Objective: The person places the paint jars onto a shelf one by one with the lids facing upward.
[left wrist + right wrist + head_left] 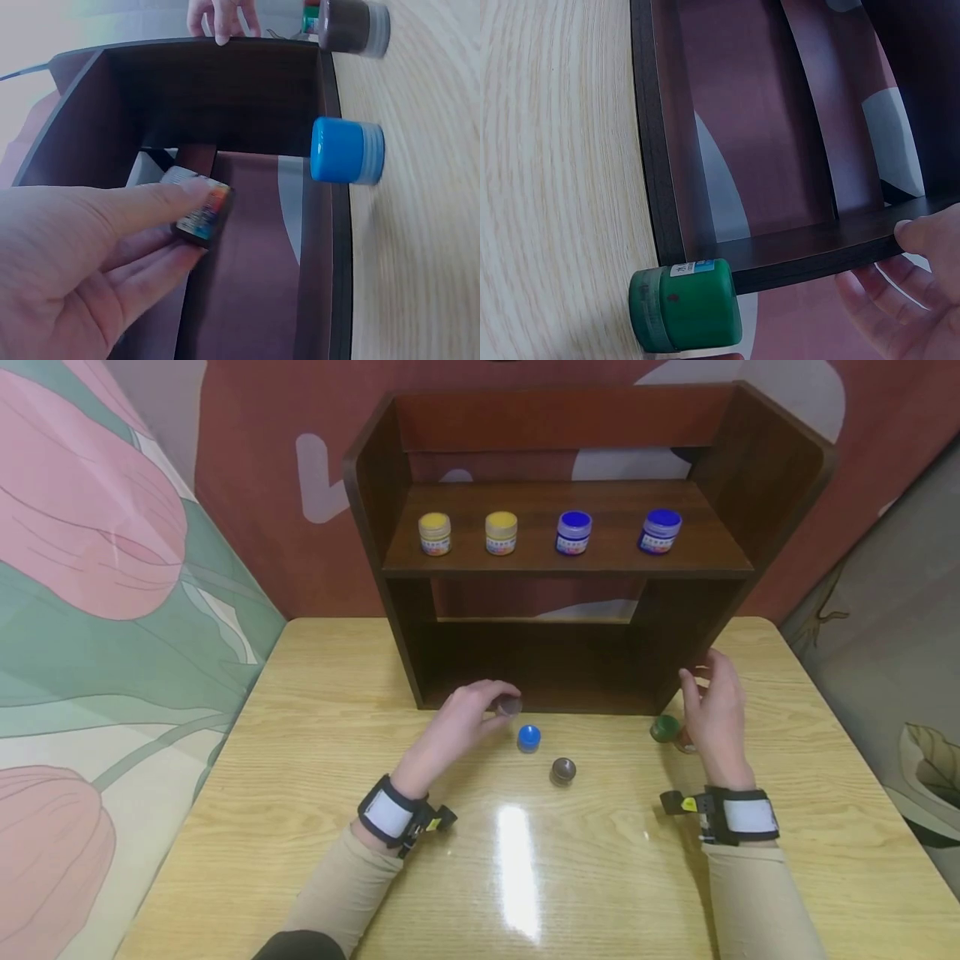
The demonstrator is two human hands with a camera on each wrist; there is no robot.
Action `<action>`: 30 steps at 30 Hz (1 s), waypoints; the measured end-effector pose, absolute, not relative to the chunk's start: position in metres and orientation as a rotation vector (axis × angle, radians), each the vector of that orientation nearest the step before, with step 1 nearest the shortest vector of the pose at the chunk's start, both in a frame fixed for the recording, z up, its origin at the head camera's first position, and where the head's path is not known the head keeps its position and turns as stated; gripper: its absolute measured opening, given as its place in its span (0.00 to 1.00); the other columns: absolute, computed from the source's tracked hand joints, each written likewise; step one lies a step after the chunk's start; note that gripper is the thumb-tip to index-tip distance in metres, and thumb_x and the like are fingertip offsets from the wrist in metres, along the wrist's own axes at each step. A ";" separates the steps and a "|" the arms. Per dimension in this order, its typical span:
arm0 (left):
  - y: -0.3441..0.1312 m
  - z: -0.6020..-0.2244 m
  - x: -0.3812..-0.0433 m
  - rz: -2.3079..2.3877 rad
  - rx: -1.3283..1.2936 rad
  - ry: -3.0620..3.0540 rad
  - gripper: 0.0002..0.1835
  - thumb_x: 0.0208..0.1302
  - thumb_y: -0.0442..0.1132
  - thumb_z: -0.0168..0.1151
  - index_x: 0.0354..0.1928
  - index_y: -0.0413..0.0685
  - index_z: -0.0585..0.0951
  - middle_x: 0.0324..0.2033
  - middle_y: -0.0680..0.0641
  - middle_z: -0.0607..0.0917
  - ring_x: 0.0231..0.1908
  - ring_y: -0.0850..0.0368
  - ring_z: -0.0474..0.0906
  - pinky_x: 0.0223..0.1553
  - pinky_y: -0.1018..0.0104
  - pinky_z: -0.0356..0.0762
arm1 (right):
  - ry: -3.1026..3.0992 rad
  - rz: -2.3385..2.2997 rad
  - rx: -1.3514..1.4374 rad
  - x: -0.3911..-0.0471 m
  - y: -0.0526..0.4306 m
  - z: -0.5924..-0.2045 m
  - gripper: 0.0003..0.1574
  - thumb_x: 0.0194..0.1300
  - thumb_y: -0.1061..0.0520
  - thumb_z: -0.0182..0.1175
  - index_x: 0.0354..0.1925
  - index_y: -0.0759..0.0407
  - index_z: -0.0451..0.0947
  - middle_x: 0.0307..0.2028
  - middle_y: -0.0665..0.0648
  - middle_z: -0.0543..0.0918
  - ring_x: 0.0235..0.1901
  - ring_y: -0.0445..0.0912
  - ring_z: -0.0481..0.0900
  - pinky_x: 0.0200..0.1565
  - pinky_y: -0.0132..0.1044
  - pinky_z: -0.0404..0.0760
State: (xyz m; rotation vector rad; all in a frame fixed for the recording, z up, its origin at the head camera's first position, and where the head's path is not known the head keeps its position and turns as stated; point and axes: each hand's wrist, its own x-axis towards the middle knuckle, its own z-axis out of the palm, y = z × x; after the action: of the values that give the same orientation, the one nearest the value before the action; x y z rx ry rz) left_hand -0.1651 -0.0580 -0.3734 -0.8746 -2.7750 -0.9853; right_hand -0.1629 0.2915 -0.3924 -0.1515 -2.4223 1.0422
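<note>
My left hand (474,710) pinches a small dark paint jar (201,214) between thumb and fingers, before the lower compartment of the dark wooden shelf (540,570). In the left wrist view the jar is tilted, its colourful label showing. My right hand (716,718) grips the front edge of the shelf's right side panel (817,256), thumb on the edge and fingers on the outer side. On the table near the left hand stand a blue jar (528,738) and a brown jar (563,771). Beside the right hand is a green jar (686,306), with a reddish-brown jar (686,743) partly hidden.
On the upper shelf board stand two yellow jars (501,533) and two dark blue jars (573,532) in a row. The shelf stands at the back of the light wooden table (322,735), against a wall with a painted pattern (300,577).
</note>
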 end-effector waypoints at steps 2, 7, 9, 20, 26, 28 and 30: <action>-0.058 -0.372 -0.164 -1.022 -0.879 -2.745 0.19 0.61 0.36 0.70 0.55 0.49 0.82 0.47 0.49 0.88 0.45 0.58 0.85 0.49 0.65 0.84 | -2.419 1.034 -0.147 -0.163 0.291 -0.393 0.26 0.74 0.57 0.54 0.66 0.65 0.66 0.59 0.68 0.76 0.56 0.60 0.77 0.53 0.59 0.80; -0.058 -0.366 -0.162 -1.069 -0.869 -2.664 0.20 0.61 0.34 0.71 0.56 0.48 0.83 0.50 0.47 0.88 0.44 0.57 0.86 0.47 0.67 0.85 | -2.420 0.986 -0.151 -0.163 0.292 -0.393 0.25 0.74 0.57 0.54 0.65 0.65 0.68 0.58 0.67 0.77 0.55 0.59 0.79 0.50 0.51 0.82; -0.058 -0.365 -0.162 -1.070 -0.865 -2.646 0.20 0.61 0.34 0.71 0.56 0.48 0.83 0.51 0.47 0.87 0.45 0.57 0.86 0.47 0.69 0.85 | -2.423 0.977 -0.153 -0.163 0.292 -0.393 0.25 0.74 0.57 0.54 0.65 0.65 0.68 0.57 0.67 0.78 0.54 0.59 0.79 0.49 0.49 0.81; -0.055 -0.356 -0.160 -1.121 -0.878 -2.621 0.21 0.62 0.36 0.69 0.58 0.47 0.82 0.55 0.46 0.86 0.49 0.56 0.86 0.50 0.72 0.83 | -2.414 1.027 -0.145 -0.163 0.292 -0.394 0.26 0.75 0.57 0.53 0.66 0.64 0.66 0.59 0.68 0.76 0.56 0.61 0.78 0.52 0.60 0.80; -0.046 -0.347 -0.159 -1.107 -0.919 -2.628 0.22 0.63 0.38 0.69 0.59 0.48 0.81 0.55 0.46 0.85 0.51 0.56 0.85 0.51 0.72 0.83 | -2.410 1.037 -0.127 -0.163 0.293 -0.394 0.25 0.74 0.58 0.54 0.65 0.64 0.67 0.58 0.68 0.77 0.56 0.60 0.78 0.53 0.60 0.81; -0.043 -0.342 -0.159 -1.103 -0.937 -2.624 0.22 0.63 0.38 0.69 0.60 0.48 0.81 0.55 0.47 0.85 0.51 0.57 0.85 0.52 0.73 0.82 | -2.414 1.039 -0.124 -0.163 0.294 -0.394 0.24 0.74 0.58 0.54 0.65 0.65 0.67 0.58 0.68 0.77 0.56 0.60 0.78 0.53 0.60 0.80; -0.039 -0.338 -0.158 -1.107 -0.950 -2.616 0.22 0.63 0.38 0.69 0.60 0.48 0.81 0.55 0.47 0.86 0.51 0.57 0.85 0.52 0.72 0.82 | -2.411 1.038 -0.111 -0.163 0.294 -0.394 0.23 0.74 0.58 0.54 0.63 0.66 0.68 0.57 0.69 0.77 0.55 0.61 0.78 0.53 0.60 0.81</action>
State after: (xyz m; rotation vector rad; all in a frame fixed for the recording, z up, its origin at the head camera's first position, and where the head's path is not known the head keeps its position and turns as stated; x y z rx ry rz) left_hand -0.1581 -0.0391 -0.3382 -0.9500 -2.6159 -1.1067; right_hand -0.1630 0.2944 -0.3943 -0.1114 -2.4107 1.0380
